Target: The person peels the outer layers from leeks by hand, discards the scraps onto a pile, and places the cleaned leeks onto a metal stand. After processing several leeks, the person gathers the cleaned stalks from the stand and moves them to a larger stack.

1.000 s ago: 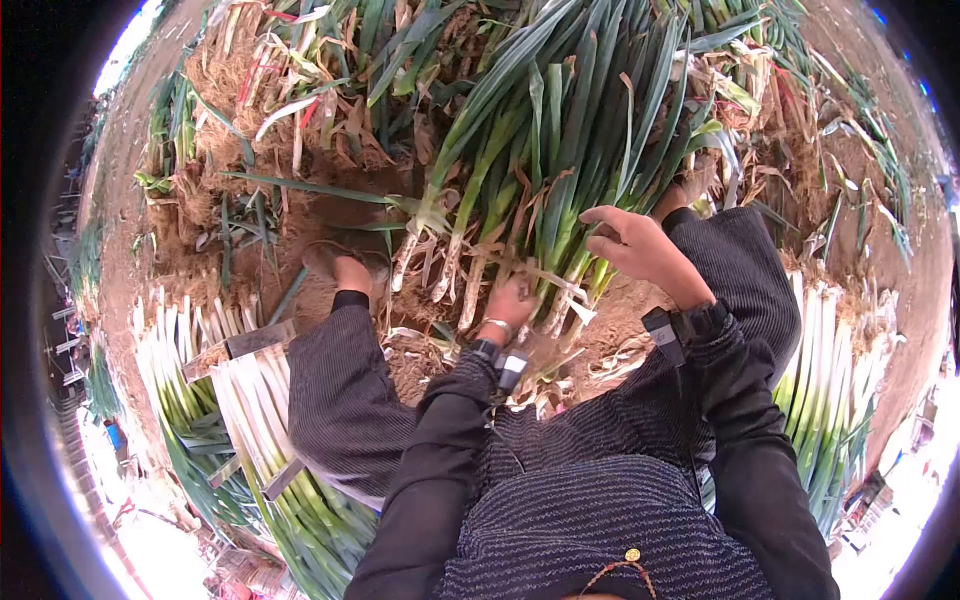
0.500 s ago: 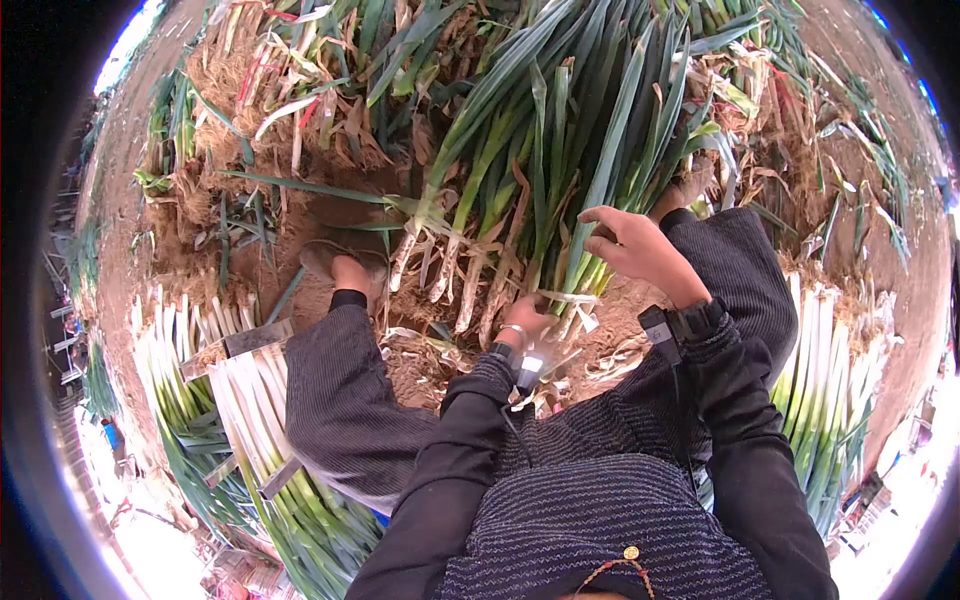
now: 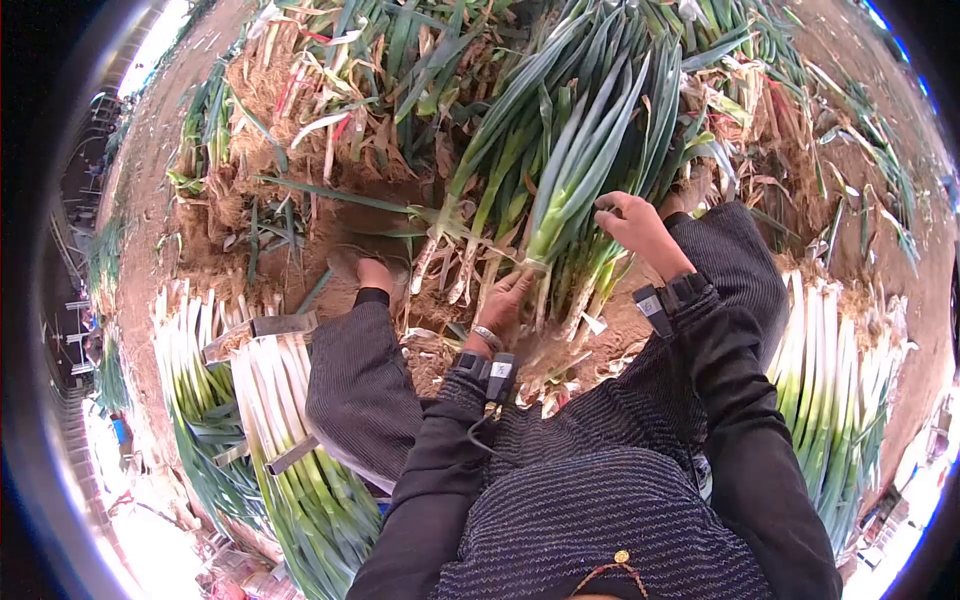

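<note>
A leek (image 3: 548, 228) with a pale green shaft and broad dark leaves lies over the bunch between my feet. My left hand (image 3: 505, 302), with a bracelet at its wrist, is closed round the leek's lower end. Just right of the leaves, my right hand (image 3: 640, 230) hovers with bent fingers, thumb and forefinger apart, and nothing visible in it. Beneath and beside this leek, more uncleaned leeks (image 3: 468, 262) point their dirty white ends toward me, with dry husks among them.
Trimmed white leeks lie in a metal frame (image 3: 285, 325) at my left. Another row of clean leeks (image 3: 815, 350) lies at my right. Beyond my feet are heaps of rooty leeks (image 3: 265, 120). Husk scraps (image 3: 560, 392) litter the soil near my lap.
My left hand has risen from low among the stems and now holds a leek that lies on top of the bunch. The right hand has drawn slightly down, its fingers more bent.
</note>
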The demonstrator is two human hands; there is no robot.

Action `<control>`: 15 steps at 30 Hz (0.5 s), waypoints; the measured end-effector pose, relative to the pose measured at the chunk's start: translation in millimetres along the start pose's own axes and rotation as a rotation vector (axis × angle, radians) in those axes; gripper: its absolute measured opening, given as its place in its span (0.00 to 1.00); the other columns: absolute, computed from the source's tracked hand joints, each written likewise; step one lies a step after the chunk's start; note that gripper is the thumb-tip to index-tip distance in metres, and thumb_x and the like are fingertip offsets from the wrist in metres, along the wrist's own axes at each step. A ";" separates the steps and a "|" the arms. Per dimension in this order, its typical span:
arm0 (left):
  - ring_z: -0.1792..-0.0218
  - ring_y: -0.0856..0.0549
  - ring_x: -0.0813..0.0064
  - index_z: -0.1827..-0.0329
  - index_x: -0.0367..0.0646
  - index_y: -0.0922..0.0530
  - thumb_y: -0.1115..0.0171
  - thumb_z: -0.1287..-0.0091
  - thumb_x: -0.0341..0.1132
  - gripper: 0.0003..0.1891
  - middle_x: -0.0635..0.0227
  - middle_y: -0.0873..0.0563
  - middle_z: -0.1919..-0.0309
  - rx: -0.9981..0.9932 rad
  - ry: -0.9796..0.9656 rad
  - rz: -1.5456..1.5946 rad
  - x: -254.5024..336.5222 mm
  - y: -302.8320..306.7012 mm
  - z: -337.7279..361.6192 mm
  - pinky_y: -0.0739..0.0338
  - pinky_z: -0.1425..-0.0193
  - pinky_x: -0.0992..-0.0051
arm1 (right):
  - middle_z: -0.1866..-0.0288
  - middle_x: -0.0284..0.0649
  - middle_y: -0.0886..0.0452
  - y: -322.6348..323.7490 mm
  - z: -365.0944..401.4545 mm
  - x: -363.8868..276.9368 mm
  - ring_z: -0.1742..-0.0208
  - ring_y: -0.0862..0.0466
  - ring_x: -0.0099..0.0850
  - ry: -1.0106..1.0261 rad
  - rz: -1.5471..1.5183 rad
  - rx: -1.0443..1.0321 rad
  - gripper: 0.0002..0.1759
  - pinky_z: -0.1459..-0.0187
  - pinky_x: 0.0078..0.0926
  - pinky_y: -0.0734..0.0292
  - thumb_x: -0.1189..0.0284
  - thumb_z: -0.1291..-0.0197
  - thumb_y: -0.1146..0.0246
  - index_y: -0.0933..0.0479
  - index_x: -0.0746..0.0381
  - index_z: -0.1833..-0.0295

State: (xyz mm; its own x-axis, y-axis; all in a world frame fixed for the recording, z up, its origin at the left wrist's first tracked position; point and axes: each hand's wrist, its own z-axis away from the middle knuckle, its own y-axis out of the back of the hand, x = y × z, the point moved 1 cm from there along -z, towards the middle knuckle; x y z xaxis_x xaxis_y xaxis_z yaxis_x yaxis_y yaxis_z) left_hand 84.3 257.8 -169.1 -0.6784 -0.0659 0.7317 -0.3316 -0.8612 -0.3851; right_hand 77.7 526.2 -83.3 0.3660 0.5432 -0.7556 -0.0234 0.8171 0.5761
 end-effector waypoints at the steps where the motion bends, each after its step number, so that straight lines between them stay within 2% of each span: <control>1: 0.84 0.30 0.87 0.47 0.45 0.18 0.39 0.29 0.45 0.16 0.81 0.22 0.77 0.097 0.004 -0.061 24.7 -13.0 17.3 0.38 0.81 0.84 | 0.53 0.52 0.16 -2.9 -0.7 4.0 0.52 0.16 0.45 0.039 0.016 0.007 0.20 0.50 0.36 0.23 0.64 0.41 0.38 0.21 0.66 0.47; 2: 0.84 0.30 0.87 0.47 0.45 0.18 0.39 0.29 0.45 0.16 0.81 0.22 0.77 0.096 0.003 -0.063 28.0 -9.4 20.7 0.38 0.81 0.84 | 0.53 0.52 0.16 -3.3 0.2 3.3 0.52 0.16 0.45 0.041 0.014 0.009 0.20 0.50 0.36 0.23 0.64 0.41 0.38 0.21 0.66 0.47; 4: 0.83 0.29 0.88 0.51 0.44 0.18 0.39 0.29 0.44 0.14 0.80 0.23 0.79 0.081 -0.187 0.025 37.0 3.4 28.8 0.38 0.81 0.85 | 0.54 0.54 0.17 -5.4 3.0 1.5 0.51 0.17 0.47 0.101 0.123 0.030 0.21 0.49 0.39 0.23 0.64 0.41 0.38 0.21 0.66 0.47; 5: 0.83 0.29 0.89 0.53 0.43 0.18 0.38 0.29 0.43 0.13 0.80 0.22 0.79 0.138 -0.225 0.024 39.7 9.2 30.9 0.39 0.82 0.84 | 0.54 0.54 0.17 -5.4 3.9 0.4 0.51 0.17 0.47 0.102 0.122 0.030 0.21 0.49 0.39 0.23 0.64 0.41 0.38 0.21 0.66 0.47; 9: 0.81 0.27 0.88 0.53 0.42 0.19 0.36 0.31 0.41 0.12 0.79 0.20 0.77 0.250 -0.298 -0.045 57.5 17.6 44.7 0.36 0.80 0.84 | 0.53 0.55 0.18 -4.6 6.2 -5.4 0.49 0.18 0.49 0.064 0.115 -0.025 0.22 0.47 0.40 0.24 0.63 0.41 0.37 0.22 0.65 0.46; 13: 0.76 0.24 0.88 0.53 0.42 0.19 0.36 0.31 0.43 0.13 0.78 0.20 0.75 0.395 -0.399 -0.165 42.6 28.1 22.6 0.32 0.75 0.85 | 0.52 0.55 0.17 -9.5 4.3 0.8 0.50 0.18 0.49 0.069 0.157 -0.047 0.22 0.48 0.40 0.24 0.62 0.41 0.37 0.22 0.64 0.45; 15: 0.64 0.21 0.72 0.45 0.37 0.24 0.36 0.35 0.35 0.18 0.64 0.21 0.58 0.764 -0.526 -0.718 17.2 42.8 0.2 0.26 0.60 0.73 | 0.53 0.54 0.17 -11.1 5.5 0.1 0.51 0.17 0.48 0.078 0.154 -0.059 0.22 0.49 0.40 0.24 0.62 0.41 0.37 0.23 0.64 0.45</control>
State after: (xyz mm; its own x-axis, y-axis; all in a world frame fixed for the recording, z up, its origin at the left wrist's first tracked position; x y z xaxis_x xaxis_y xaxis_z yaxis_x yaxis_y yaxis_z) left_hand 58.6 219.7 -172.8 -0.0814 0.5119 0.8552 0.0733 -0.8526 0.5174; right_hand 83.1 516.1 -88.1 0.2807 0.6744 -0.6829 -0.1293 0.7316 0.6694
